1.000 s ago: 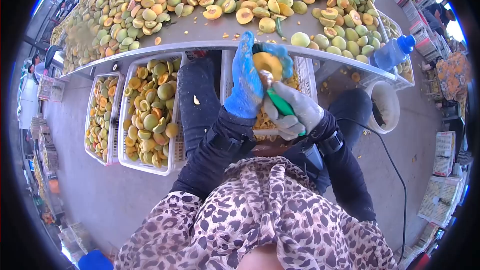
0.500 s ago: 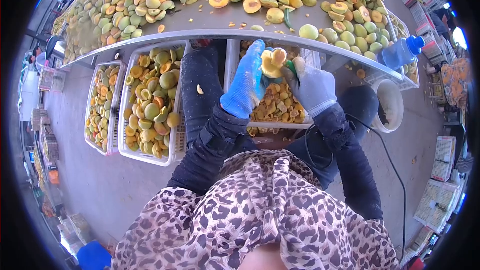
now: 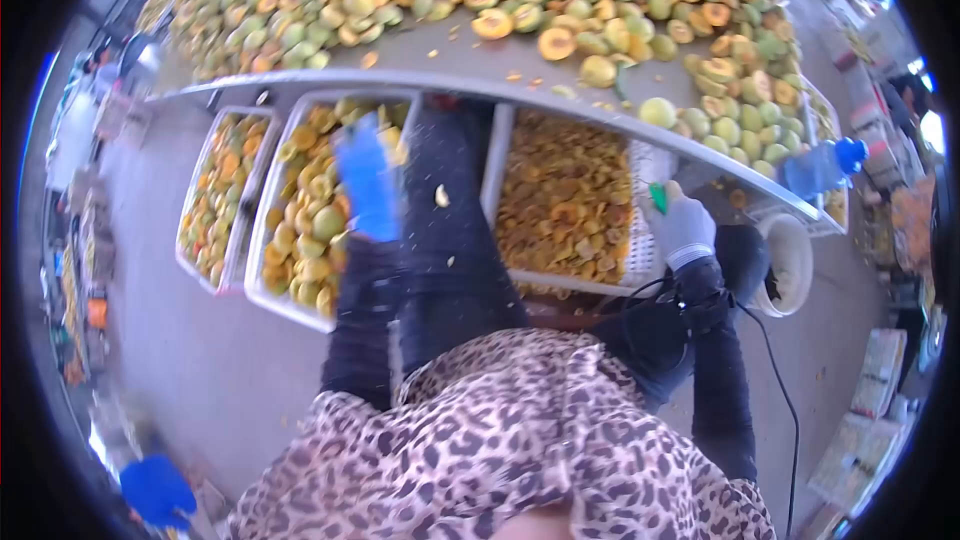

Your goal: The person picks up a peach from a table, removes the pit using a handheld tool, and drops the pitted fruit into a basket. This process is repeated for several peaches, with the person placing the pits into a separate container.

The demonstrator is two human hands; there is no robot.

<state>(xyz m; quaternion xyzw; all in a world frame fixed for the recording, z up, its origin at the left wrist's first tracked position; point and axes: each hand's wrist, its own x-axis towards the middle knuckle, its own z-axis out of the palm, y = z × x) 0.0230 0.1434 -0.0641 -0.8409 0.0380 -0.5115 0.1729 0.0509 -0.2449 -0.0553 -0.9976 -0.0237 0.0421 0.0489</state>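
Observation:
My left hand [image 3: 369,180], in a blue glove, is smeared by motion over the right side of a white crate [image 3: 290,308] heaped with yellow-green halved fruit [image 3: 318,225]; its fingers are too blurred to make out. My right hand [image 3: 684,230], in a pale grey glove, is closed around a small green-handled tool [image 3: 658,198]. Its working end is hard to see. This hand hovers at the right edge of another white crate [image 3: 645,240], between my knees, which holds orange-brown fruit scraps [image 3: 565,200].
A metal table [image 3: 440,45] piled with whole and halved fruit spans the front. On its right corner stands a blue bottle [image 3: 820,170]. A white bucket [image 3: 795,265] is beside my right knee, a narrower fruit crate [image 3: 190,230] at far left. A black cord [image 3: 785,390] hangs at right.
My left hand has swung left from the middle crate to the fruit crate, away from the fruit held earlier. My right hand, still with the green-handled tool, has moved right and lower. The view shifted.

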